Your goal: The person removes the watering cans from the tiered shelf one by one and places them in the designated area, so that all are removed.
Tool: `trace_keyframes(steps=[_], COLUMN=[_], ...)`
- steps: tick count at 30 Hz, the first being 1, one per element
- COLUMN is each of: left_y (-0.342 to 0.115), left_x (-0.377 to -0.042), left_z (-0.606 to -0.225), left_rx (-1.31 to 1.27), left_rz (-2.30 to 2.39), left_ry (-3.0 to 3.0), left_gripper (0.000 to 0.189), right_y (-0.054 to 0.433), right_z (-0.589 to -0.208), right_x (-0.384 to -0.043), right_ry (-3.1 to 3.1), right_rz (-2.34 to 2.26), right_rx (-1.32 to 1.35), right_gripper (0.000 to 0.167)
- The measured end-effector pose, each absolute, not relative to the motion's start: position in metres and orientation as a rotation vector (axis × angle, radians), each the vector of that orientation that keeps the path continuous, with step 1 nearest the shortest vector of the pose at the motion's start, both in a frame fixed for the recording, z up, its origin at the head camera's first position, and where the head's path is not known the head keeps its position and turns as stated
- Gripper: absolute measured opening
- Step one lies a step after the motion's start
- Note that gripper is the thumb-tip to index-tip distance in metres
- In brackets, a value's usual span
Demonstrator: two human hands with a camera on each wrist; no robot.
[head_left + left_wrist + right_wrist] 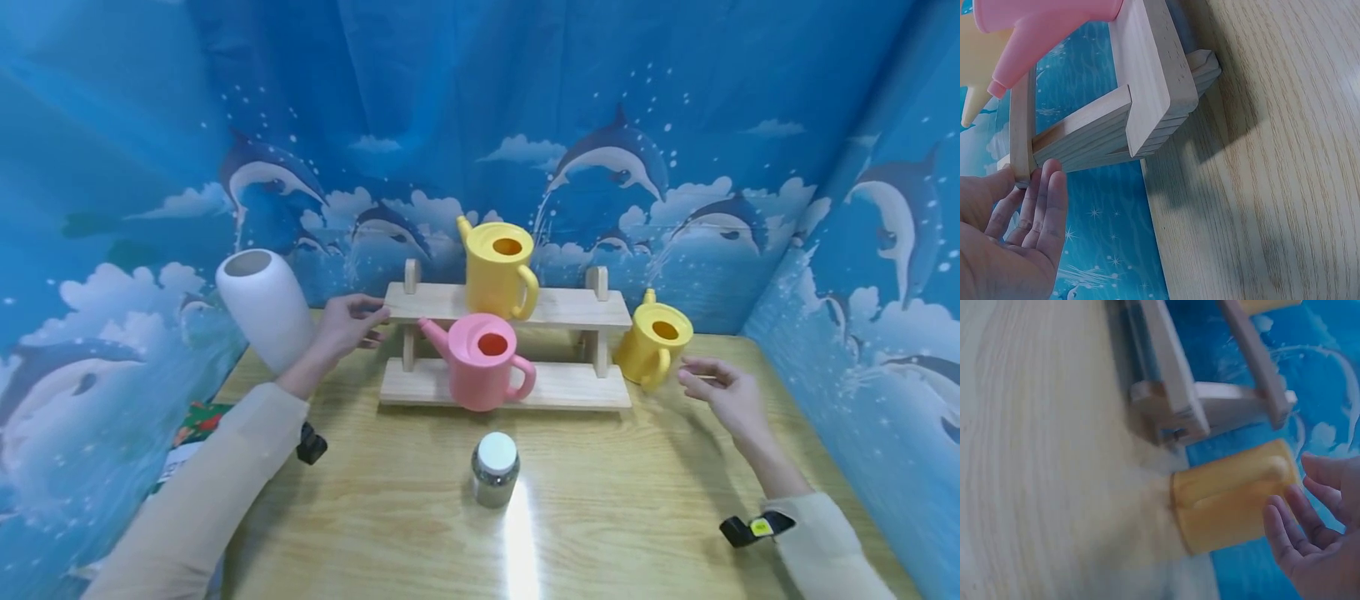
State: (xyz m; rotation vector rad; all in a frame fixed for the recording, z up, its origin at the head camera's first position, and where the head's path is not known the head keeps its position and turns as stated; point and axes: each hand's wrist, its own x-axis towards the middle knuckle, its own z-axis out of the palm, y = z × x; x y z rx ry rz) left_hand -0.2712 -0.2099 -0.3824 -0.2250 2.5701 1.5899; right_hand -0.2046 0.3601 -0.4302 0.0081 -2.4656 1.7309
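Note:
My left hand [347, 329] is at the left end of a two-tier wooden shelf [567, 307]. In the left wrist view, the thumb and fingers [1050, 209] pinch the end of its upper board. A yellow watering can [486, 271] stands on the upper board, and a pink watering can [478, 377] is on the lower one, spout to the left. To the right of the shelf, a second yellow watering can [636, 346] stands on the table. Beside its handle my right hand [727, 396] hovers with loosely bent fingers, holding nothing.
A white vase [268, 304] leans behind my left forearm. In front of the shelf stands a small jar with a white lid [497, 452]. A colourful printed item [198, 427] lies at the table's left edge. Blue dolphin-print curtains [480, 108] enclose the back and sides.

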Motion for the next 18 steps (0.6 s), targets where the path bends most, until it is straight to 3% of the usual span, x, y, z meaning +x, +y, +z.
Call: trace_keyframes(steps=[7, 18], left_y=[-0.211, -0.208], left_x=[-0.269, -0.269], left_z=[-0.38, -0.38], left_rx=[-0.237, -0.222], left_rz=[1.572, 1.568], left_ry=[2.575, 2.567], left_gripper=[0.05, 0.051], right_y=[0.319, 0.225], right_z=[-0.4, -0.402], right_x=[-0.195, -0.201], right_ry=[-2.586, -2.704], right_rz=[1.576, 1.608], right_rx=[0.09, 0.425], right_gripper=[0.046, 0.035])
